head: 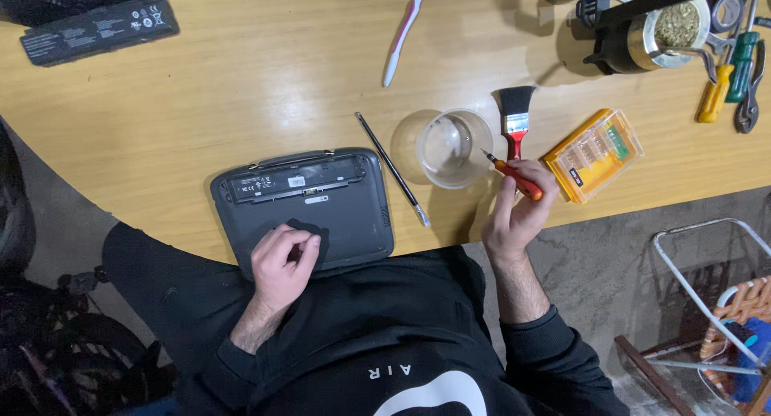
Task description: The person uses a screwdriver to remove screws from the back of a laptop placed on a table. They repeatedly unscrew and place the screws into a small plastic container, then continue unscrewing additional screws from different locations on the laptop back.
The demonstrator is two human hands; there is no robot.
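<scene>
Tabletop point(265, 87) of pale wood fills most of what we see, and on its near edge lies the upturned grey laptop point(309, 203), its underside facing us. The long battery bay along its far edge looks empty, and a black battery pack point(100, 29) lies well apart at the far left corner, so we judge that part already out. Our left hand point(283, 262) rests on the laptop's near half, fingers curled and pinching a small dark cover panel point(309, 230); whether it is lifted free or only held down we cannot tell. Our right hand point(522, 207) is closed around an orange-handled screwdriver point(514, 175), tip raised off the table, beside a clear plastic cup point(450, 147). Near it lie a red-handled brush point(515, 119), a yellow bit case point(593, 153) and a thin black rod point(393, 169). Screws are too small to make out, and the tools at the far right are cut off.
</scene>
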